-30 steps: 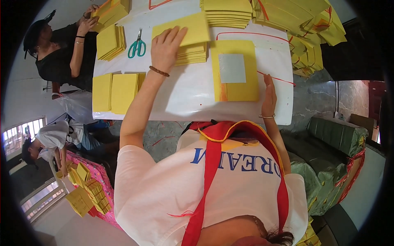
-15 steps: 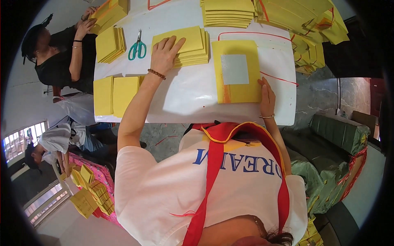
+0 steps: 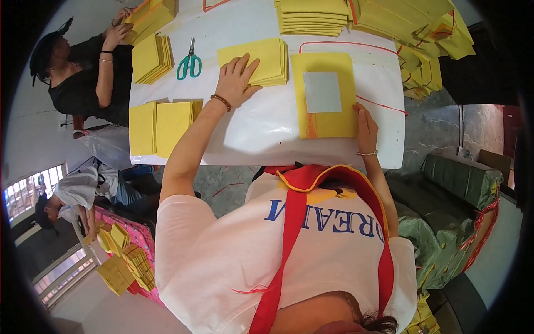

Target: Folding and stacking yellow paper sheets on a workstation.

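My left hand (image 3: 236, 82) lies with spread fingers over the near left part of a stack of yellow paper sheets (image 3: 266, 54), its thumb along the near edge. The stack's layers sit nearly even. At the right, my right hand (image 3: 366, 129) rests against the right edge of another yellow paper pile (image 3: 345, 122), fingers stretched and the palm side toward it. On top of that pile is a pale grey rectangle (image 3: 322, 92), with an orange streak below it. Neither hand is closed round anything.
Teal-handled scissors (image 3: 189, 65) lie left of the middle stack. More yellow stacks (image 3: 143, 128) stand at the table's left, with large yellow bundles (image 3: 389, 22) at the far right. A red strap (image 3: 345, 43) crosses the white table (image 3: 250, 145). A co-worker (image 3: 78, 78) handles yellow paper at the far left.
My left hand has slid right and a little nearer. The layers of the stack under it, staggered before, now line up more evenly. My right hand stays at its pile's edge.
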A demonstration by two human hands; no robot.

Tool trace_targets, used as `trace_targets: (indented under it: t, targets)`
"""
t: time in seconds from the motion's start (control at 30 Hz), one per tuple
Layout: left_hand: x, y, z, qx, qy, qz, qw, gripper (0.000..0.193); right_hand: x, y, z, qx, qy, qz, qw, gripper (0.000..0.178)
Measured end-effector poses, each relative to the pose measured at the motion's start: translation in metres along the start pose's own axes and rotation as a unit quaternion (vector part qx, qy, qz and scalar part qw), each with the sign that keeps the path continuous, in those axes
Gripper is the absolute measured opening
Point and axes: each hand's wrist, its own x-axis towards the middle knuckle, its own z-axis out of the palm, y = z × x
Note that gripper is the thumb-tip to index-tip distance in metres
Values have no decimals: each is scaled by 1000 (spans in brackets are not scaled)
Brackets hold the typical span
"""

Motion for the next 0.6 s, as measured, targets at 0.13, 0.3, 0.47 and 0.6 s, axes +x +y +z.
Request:
trace_targets:
  t: [0.13, 0.3, 0.47, 0.6]
  targets:
    - [3, -4, -2, 13, -30, 13, 999, 71, -2, 5, 2, 8, -2, -11, 1000, 29]
    - [11, -14, -18, 11, -56, 25, 998, 71, -12, 0, -1, -34, -29, -66, 997, 32]
    - [17, -10, -32, 26, -38, 37, 998, 72, -15, 15, -4, -135, -42, -111, 984, 32]
    - [23, 14, -50, 55, 34, 52, 997, 63, -16, 26, -3, -118, -51, -72, 989, 31]
